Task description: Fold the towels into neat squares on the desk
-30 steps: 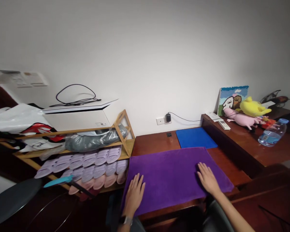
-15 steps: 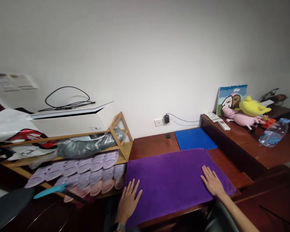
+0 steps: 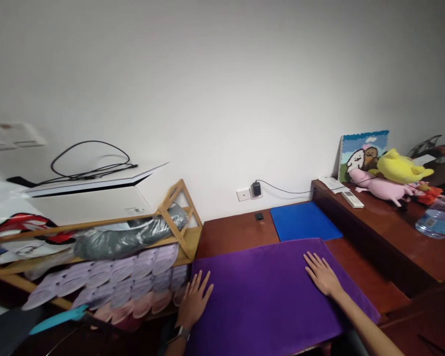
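Note:
A purple cloth lies spread flat over a reddish-brown wooden desk. My left hand rests at the cloth's left edge, palm down with fingers apart; a watch is on that wrist. On the right part of the cloth my right hand lies flat, fingers stretched out. Neither hand holds anything. Behind the cloth, a blue folded cloth or mat lies on the desk, partly covered by the purple one's far edge.
At left stands a wooden rack with slippers and a white box on top. The raised right side holds a remote control, plush toys, a picture and a water bottle. A charger is plugged into the wall.
The view has shifted closer and slightly upward, so the rack moves left and the bottle right. Both hands stay flat on the cloth, my right hand slightly farther from its near edge.

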{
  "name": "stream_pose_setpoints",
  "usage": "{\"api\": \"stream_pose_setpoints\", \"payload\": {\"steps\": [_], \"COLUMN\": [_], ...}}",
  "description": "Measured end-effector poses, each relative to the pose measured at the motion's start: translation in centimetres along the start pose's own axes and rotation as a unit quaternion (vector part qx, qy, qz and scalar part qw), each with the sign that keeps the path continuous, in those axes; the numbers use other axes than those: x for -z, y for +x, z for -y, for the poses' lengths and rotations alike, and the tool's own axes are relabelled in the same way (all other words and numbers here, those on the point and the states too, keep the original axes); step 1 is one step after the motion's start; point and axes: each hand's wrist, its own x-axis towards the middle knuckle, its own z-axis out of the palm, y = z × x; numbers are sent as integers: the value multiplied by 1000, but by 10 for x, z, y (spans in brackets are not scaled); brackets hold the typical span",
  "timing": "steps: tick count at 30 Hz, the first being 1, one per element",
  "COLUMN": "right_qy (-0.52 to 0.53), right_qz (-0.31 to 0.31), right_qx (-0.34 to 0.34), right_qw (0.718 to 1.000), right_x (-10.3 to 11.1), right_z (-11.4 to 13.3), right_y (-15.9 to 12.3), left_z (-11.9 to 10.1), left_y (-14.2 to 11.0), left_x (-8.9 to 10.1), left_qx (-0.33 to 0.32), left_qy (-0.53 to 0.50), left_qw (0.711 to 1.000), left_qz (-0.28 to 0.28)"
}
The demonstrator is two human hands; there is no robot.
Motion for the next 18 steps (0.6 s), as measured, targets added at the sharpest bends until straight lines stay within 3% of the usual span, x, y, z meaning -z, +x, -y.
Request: {"api": "stream_pose_setpoints", "payload": {"steps": [3, 6, 11, 18], "right_qy": [-23, 0, 89, 134], "right_qz": [-55, -85, -90, -129], "right_qx": [-77, -145, -241, -253], "right_qw": [995, 986, 962, 949], "right_x": [-6, 9, 31, 10], "right_z": [-40, -70, -76, -89], "right_y": [4, 23, 70, 78], "left_z": [18, 23, 6, 1], "left_y": [7, 27, 62, 58], "left_x": [-11, -13, -13, -16], "left_qx": [-20, -10, 3, 4], "left_qy": [3, -6, 1, 28], "left_qw": [1000, 1000, 1000, 999], "left_qz": [-2, -20, -27, -26]}}
